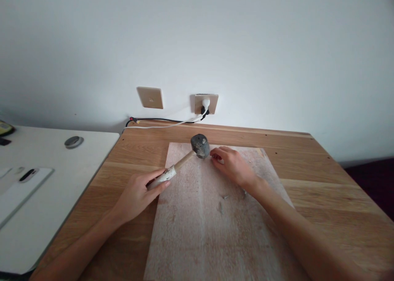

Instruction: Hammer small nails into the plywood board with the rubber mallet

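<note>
My left hand (147,195) is closed around the white-wrapped handle of a rubber mallet (200,146). Its dark, scuffed head is raised over the far part of a pale wooden board (197,231), close to the fingers of my other hand. Over the board's far side, my right hand (230,162) has its fingertips pinched together; what they hold, if anything, is too small to name. A small screw or nail (225,197) lies on the board below that hand, and another small metal piece (245,193) shows beside the right wrist.
The board rests on a wood-grain table (123,182) against a white wall. Cables (166,123) run along its back edge to a socket (207,104). To the left, a white table (89,166) carries a round grey object (73,142) and a white device (27,186).
</note>
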`<state>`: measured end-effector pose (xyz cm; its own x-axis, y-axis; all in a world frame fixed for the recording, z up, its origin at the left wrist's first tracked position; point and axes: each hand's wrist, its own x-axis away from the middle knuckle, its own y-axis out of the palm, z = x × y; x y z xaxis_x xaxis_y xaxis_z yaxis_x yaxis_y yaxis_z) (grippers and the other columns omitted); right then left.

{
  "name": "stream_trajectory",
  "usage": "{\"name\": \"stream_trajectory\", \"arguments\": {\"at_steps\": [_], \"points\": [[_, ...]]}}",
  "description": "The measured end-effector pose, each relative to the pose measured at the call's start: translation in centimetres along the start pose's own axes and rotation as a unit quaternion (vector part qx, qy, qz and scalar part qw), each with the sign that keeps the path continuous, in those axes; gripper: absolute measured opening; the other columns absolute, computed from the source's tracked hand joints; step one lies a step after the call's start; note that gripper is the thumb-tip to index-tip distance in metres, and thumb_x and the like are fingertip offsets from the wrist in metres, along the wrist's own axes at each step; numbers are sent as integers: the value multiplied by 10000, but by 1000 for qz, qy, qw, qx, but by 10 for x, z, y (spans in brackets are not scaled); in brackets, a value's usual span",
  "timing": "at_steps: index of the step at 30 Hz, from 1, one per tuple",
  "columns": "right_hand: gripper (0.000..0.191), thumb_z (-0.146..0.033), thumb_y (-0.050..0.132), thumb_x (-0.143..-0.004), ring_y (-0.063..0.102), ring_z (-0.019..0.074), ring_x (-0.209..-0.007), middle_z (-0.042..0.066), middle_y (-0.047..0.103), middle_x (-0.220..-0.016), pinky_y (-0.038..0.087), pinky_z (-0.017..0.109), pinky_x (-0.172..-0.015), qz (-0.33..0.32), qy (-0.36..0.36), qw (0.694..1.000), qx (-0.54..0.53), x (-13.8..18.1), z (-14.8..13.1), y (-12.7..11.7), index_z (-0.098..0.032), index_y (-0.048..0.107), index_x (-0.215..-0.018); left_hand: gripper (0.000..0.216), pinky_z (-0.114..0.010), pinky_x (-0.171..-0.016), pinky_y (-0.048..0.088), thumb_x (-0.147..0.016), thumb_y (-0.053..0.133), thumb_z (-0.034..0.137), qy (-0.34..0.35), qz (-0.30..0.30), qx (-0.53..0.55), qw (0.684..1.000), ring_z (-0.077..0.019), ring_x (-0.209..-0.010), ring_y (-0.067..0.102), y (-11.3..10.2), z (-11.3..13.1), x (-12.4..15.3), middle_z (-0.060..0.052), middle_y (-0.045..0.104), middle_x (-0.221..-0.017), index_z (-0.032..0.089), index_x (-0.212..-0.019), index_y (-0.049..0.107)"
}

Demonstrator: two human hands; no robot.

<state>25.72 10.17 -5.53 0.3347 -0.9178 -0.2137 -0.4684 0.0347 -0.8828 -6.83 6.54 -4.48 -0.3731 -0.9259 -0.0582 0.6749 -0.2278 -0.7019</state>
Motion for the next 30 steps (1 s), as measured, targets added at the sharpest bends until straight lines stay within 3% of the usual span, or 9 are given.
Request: {"name": "stream_trajectory", "arguments": {"at_steps": [8, 13, 16, 21, 25, 30], "points": [[91, -136, 672, -922, 715, 208, -827, 80, 763, -936, 549, 294, -763, -4, 22, 1000, -11, -1, 6, 0, -185, 730, -973, 446, -272, -729, 561, -949, 617, 489, -9, -13, -6, 1000, -185, -737, 737, -3, 14, -2, -11, 825, -920, 191, -1250, 755], [337, -207, 736, -906, 739, 223, -851, 104, 776, -1045, 591, 347, -802, 1, 46, 999, -11, 15, 20, -14, -172, 678, -1237, 427, -290, -839, 576, -944, 619, 478, 4, -27, -10, 1000, -226, -972, 767, -3, 24, -9, -38, 804, -1171, 216, -1251, 756], [293, -217, 697, -936, 745, 217, -852, 99, 767, -1069, 609, 362, -813, -5, 37, 999, -6, 34, 31, -27, -188, 692, -1227, 387, -291, -829, 577, -946, 616, 457, 12, -49, -19, 999, -221, -942, 767, 1, 26, -13, -27, 811, -1143, 237, -1228, 765], [247, -94, 564, -973, 736, 207, -905, 89, 729, -1046, 608, 343, -822, -17, -38, 999, 25, 69, 38, -48, -204, 733, -1117, 376, -275, -733, 571, -956, 591, 459, 6, -48, -20, 999, -201, -834, 755, 8, 28, -15, -11, 822, -1044, 242, -1205, 771], [317, 15, 546, -924, 719, 212, -926, 93, 718, -1055, 600, 328, -784, -44, -105, 990, 86, 88, 26, -57, -189, 726, -1087, 406, -294, -780, 582, -942, 604, 483, 0, -50, -36, 998, -221, -882, 760, 7, 28, -16, -25, 819, -1085, 243, -1223, 772], [197, -26, 630, -925, 680, 270, -978, 105, 738, -1036, 581, 399, -816, -77, -233, 947, 209, 96, 6, -55, -162, 705, -1047, 455, -299, -788, 586, -928, 606, 524, -17, -32, -46, 998, -215, -834, 757, 1, 27, -15, -27, 820, -1091, 235, -1240, 769]]}}
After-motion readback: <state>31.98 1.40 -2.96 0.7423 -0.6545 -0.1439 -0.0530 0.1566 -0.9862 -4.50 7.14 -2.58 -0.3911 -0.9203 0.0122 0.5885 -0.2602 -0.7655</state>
